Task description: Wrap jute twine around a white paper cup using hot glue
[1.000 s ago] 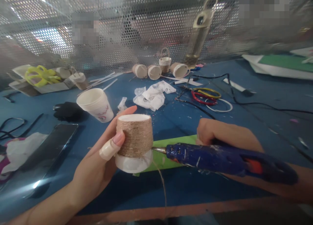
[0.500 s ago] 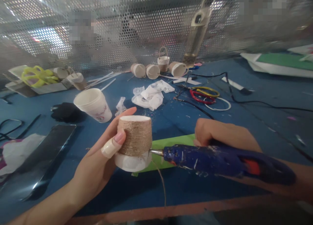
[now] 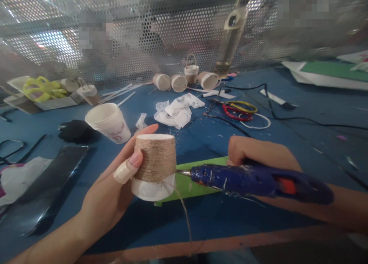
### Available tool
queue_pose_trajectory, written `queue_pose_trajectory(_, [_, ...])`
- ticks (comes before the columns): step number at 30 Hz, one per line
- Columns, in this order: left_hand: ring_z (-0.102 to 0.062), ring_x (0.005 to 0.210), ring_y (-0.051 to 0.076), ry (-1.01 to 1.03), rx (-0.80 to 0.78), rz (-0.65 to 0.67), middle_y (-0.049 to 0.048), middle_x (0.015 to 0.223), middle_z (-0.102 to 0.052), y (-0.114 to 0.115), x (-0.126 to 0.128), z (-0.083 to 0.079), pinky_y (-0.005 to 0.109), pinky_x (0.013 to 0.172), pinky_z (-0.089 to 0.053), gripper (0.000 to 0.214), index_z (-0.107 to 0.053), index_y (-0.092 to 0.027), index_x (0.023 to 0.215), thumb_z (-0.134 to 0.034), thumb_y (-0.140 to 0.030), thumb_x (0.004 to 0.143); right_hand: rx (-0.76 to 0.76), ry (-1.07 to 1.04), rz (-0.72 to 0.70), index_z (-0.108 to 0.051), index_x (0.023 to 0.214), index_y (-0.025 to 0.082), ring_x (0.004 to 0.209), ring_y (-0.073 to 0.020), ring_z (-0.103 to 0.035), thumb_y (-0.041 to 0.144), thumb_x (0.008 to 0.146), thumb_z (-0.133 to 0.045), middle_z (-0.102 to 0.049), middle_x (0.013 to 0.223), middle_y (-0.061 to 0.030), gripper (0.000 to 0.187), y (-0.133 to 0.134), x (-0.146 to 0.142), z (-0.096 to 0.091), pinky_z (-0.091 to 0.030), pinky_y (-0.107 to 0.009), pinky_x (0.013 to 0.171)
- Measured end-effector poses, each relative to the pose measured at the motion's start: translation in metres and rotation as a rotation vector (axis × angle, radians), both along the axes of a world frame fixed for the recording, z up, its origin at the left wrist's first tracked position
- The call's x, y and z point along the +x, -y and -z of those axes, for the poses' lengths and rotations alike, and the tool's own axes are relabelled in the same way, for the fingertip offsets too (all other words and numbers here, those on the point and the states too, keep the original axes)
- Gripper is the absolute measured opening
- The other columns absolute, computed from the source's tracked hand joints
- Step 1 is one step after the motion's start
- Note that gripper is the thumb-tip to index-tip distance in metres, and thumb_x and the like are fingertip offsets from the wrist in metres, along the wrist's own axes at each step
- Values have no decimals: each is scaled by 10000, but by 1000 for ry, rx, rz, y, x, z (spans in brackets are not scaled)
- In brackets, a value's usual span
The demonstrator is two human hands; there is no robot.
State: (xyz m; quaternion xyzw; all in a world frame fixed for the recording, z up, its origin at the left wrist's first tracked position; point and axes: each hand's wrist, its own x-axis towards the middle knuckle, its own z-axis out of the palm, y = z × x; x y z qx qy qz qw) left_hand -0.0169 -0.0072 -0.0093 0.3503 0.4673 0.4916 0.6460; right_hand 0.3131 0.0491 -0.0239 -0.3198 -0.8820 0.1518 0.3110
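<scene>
My left hand (image 3: 112,183) grips a white paper cup (image 3: 151,190) held upside down, its thumb, with a bandage on it, pressed on the side. Brown twine (image 3: 156,158) is wound in tight rows around most of the cup, leaving a white band near the lower rim. A loose twine end (image 3: 185,212) hangs from the last row. My right hand (image 3: 264,153) is closed around a blue hot glue gun (image 3: 238,179), partly hidden behind it. The gun's metal nozzle (image 3: 184,172) points left and meets the cup's right side at the edge of the twine.
A green strip (image 3: 198,185) lies under the cup. Behind are stacked paper cups (image 3: 109,122), crumpled white lace (image 3: 175,110), scissors with red and yellow handles (image 3: 238,112), and a black cable (image 3: 310,123). A phone (image 3: 48,191) lies left; a water bottle (image 3: 230,41) stands at the back.
The cup and my left hand have shifted slightly left, with the cup turned a little. The glue gun has moved slightly left too, its nozzle staying at the cup. The loose twine has swung left.
</scene>
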Motion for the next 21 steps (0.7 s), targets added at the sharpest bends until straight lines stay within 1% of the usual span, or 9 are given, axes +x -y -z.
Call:
queue_pose_trajectory(2, [-735, 1548, 317, 39, 42, 46, -46, 1541, -889, -1, -3, 2, 291, 1102, -648, 561, -877, -459, 1539, -949, -666, 1022, 34, -74, -62, -467, 925, 304, 590, -141, -490, 172, 981, -651, -582, 793, 70, 233, -6, -1, 12, -369, -319, 559])
queue_pose_trajectory(4, [-724, 1570, 331, 51, 33, 32, -45, 1587, -867, -2, -6, 6, 307, 1099, -665, 518, -880, -447, 1537, -916, -644, 1059, 61, -117, -101, -465, 926, 304, 593, -138, -511, 135, 932, -675, -585, 796, 70, 269, -12, -2, 23, -351, -312, 532])
queue_pose_trajectory(6, [-752, 1533, 334, 63, 45, 33, -39, 1569, -875, -4, -8, 10, 314, 1083, -675, 485, -894, -444, 1517, -905, -631, 1069, 76, -136, -123, -475, 936, 302, 600, -134, -522, 118, 909, -700, -594, 807, 72, 293, -16, -2, 29, -343, -307, 523])
queue_pose_trajectory(8, [-789, 1468, 322, 62, 70, 55, -35, 1526, -895, -4, -8, 9, 304, 1068, -669, 486, -903, -451, 1501, -921, -637, 1053, 82, -141, -132, -477, 948, 302, 608, -130, -519, 105, 911, -712, -592, 818, 75, 308, -17, -1, 30, -344, -302, 530])
queue_pose_trajectory(10, [-802, 1423, 303, 26, 63, 51, -39, 1498, -905, -3, -4, 4, 285, 1065, -653, 520, -909, -464, 1485, -966, -656, 1005, 82, -140, -139, -480, 957, 303, 617, -130, -522, 102, 920, -715, -590, 827, 75, 311, -17, 0, 29, -347, -301, 540])
queue_pose_trajectory(13, [-807, 1354, 282, -44, 10, -23, -53, 1403, -925, 0, 5, -7, 261, 1041, -638, 573, -934, -472, 1422, -1059, -666, 898, 84, -141, -156, -492, 971, 306, 625, -141, -539, 152, 957, -730, -613, 842, 64, 284, -17, 2, 28, -353, -318, 553])
queue_pose_trajectory(15, [-810, 1339, 277, -52, 2, -47, -65, 1385, -929, 1, 8, -11, 251, 1025, -639, 553, -953, -473, 1367, -1083, -665, 866, 88, -143, -161, -488, 975, 310, 618, -149, -546, 201, 987, -740, -624, 842, 60, 275, -18, 3, 29, -349, -330, 554])
queue_pose_trajectory(17, [-813, 1333, 278, -46, 17, -47, -60, 1400, -928, 0, 8, -9, 255, 1022, -642, 521, -959, -466, 1352, -1076, -653, 880, 92, -133, -160, -494, 980, 313, 621, -160, -561, 225, 989, -740, -640, 849, 53, 262, -18, 4, 30, -344, -340, 555])
queue_pose_trajectory(21, [-840, 1256, 280, -3, 96, 17, -21, 1396, -932, -4, 2, -1, 276, 980, -651, 461, -950, -436, 1391, -1011, -613, 970, 72, -86, -132, -519, 1006, 312, 669, -173, -591, 228, 944, -688, -678, 907, 37, 200, -14, 2, 30, -367, -349, 598])
